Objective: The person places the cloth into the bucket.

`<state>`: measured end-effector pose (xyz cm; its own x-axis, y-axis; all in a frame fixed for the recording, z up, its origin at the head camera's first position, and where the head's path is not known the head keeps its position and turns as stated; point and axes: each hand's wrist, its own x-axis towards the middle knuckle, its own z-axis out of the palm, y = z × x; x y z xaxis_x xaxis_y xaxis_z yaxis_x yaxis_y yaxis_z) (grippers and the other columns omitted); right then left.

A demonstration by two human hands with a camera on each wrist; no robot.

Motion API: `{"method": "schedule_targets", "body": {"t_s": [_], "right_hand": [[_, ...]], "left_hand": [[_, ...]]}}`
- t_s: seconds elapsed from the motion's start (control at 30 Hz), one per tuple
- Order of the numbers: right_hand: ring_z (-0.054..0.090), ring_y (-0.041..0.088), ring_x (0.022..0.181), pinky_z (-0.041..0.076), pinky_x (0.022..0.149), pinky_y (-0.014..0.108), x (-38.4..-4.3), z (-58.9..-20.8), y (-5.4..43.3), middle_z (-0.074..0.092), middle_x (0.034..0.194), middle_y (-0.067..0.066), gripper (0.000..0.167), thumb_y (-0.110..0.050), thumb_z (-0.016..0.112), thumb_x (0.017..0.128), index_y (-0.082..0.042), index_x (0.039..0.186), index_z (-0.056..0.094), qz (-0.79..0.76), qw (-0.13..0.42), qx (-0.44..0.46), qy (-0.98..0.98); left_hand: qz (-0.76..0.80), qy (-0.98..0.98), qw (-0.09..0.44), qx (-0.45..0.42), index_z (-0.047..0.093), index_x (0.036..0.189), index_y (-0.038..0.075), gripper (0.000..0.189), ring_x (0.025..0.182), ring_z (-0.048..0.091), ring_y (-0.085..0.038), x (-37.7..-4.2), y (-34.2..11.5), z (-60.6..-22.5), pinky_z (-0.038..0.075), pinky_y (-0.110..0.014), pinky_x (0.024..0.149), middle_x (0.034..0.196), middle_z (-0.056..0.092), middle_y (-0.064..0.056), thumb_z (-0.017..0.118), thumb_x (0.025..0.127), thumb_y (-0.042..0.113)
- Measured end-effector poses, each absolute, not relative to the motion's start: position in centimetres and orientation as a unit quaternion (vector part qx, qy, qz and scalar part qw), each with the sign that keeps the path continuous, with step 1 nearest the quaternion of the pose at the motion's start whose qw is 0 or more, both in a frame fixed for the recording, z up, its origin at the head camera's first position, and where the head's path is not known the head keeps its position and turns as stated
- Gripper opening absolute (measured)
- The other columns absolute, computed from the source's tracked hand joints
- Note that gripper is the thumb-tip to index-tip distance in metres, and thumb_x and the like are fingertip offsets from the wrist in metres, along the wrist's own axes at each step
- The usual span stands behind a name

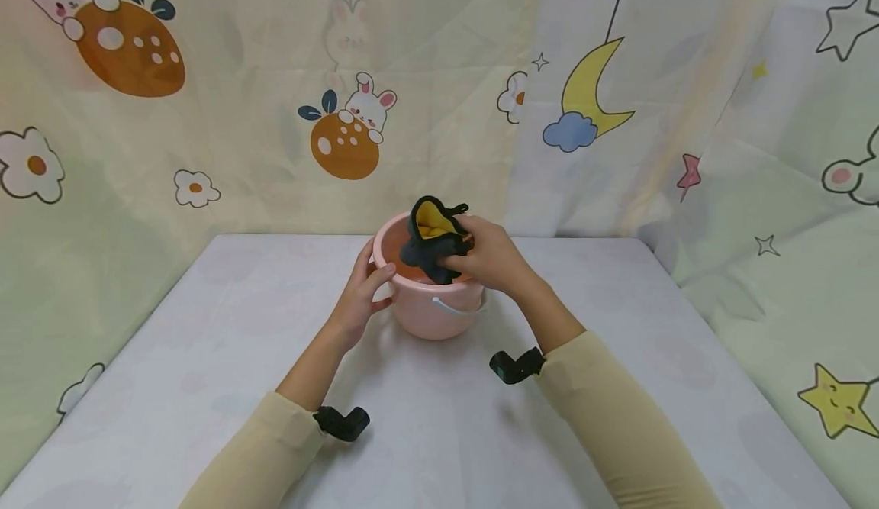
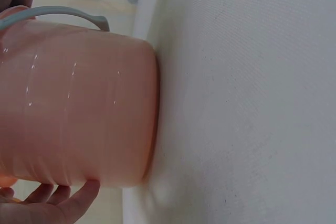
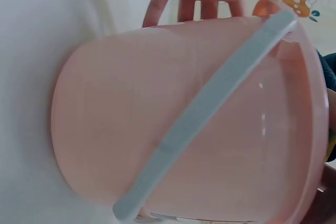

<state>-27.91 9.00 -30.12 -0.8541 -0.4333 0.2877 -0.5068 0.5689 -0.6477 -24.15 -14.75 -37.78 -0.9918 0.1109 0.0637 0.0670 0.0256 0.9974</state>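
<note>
A pink bucket (image 1: pixel 439 314) stands upright on the table. My left hand (image 1: pixel 355 295) steadies its left side, with the thumb at the rim and the fingers spread along the outer wall; in the right wrist view those fingers (image 3: pixel 186 9) look straight. Over the bucket's mouth, my right hand (image 1: pixel 491 253) holds a dark blue-grey plush toy (image 1: pixel 433 253) with a yellow inside, pinching its right side. Part of the toy overlaps the bucket's opening. Only a sliver of the toy (image 3: pixel 329 66) shows in the right wrist view, beyond the rim.
The bucket's pale grey handle (image 1: pixel 453 309) hangs down across its front. A whitish cloth covers the table (image 1: pixel 426 433). Behind it hangs a curtain (image 1: pixel 439 36) printed with cartoon figures. Small black cameras (image 1: pixel 518 365) are strapped at both wrists. An orange thing (image 2: pixel 7 181) peeks out beside the bucket.
</note>
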Motion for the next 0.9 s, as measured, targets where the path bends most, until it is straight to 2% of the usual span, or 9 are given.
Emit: {"method": "schedule_targets", "body": {"t_s": [0.3, 0.57, 0.7, 0.9], "right_hand": [[0.064, 0.028, 0.107, 0.054, 0.099, 0.047, -28.4, -30.0, 8.2, 0.068, 0.124, 0.007, 0.048, -0.025, 0.081, 0.088, -0.012, 0.131, 0.064, 0.287, 0.045, 0.262, -0.92], [0.061, 0.024, 0.121, 0.051, 0.103, 0.05, -28.9, -29.5, 7.6, 0.059, 0.148, -0.001, 0.067, -0.028, 0.079, 0.089, -0.024, 0.15, 0.054, 0.229, 0.035, 0.264, -0.936], [0.057, 0.021, 0.131, 0.047, 0.11, 0.053, -29.2, -29.4, 7.1, 0.056, 0.15, -0.006, 0.073, -0.027, 0.08, 0.088, -0.029, 0.154, 0.049, 0.21, 0.021, 0.264, -0.941], [0.057, 0.021, 0.13, 0.045, 0.112, 0.052, -29.2, -29.5, 6.4, 0.057, 0.15, -0.008, 0.057, -0.028, 0.081, 0.088, -0.024, 0.142, 0.063, 0.17, -0.004, 0.26, -0.95]], "left_hand": [[0.695, 0.716, 0.017, 0.066, 0.016, 0.164, 0.042, 0.071, 0.15, 0.033, -0.028, -24.3, -14.8, -37.9, 0.04, -0.068, 0.113, 0.167, 0.028, -0.002, 0.052, 0.102, 0.042], [0.693, 0.718, 0.015, 0.066, 0.016, 0.164, 0.042, 0.071, 0.15, 0.033, -0.029, -24.4, -14.7, -37.8, 0.041, -0.067, 0.112, 0.166, 0.028, -0.003, 0.051, 0.102, 0.041], [0.691, 0.72, 0.014, 0.062, 0.015, 0.164, 0.043, 0.072, 0.151, 0.031, -0.029, -24.4, -14.7, -37.8, 0.041, -0.067, 0.112, 0.168, 0.025, -0.002, 0.051, 0.102, 0.04], [0.695, 0.717, 0.014, 0.053, 0.018, 0.163, 0.043, 0.07, 0.149, 0.034, -0.03, -24.3, -14.6, -37.9, 0.041, -0.067, 0.112, 0.166, 0.027, -0.001, 0.051, 0.102, 0.04]]}}
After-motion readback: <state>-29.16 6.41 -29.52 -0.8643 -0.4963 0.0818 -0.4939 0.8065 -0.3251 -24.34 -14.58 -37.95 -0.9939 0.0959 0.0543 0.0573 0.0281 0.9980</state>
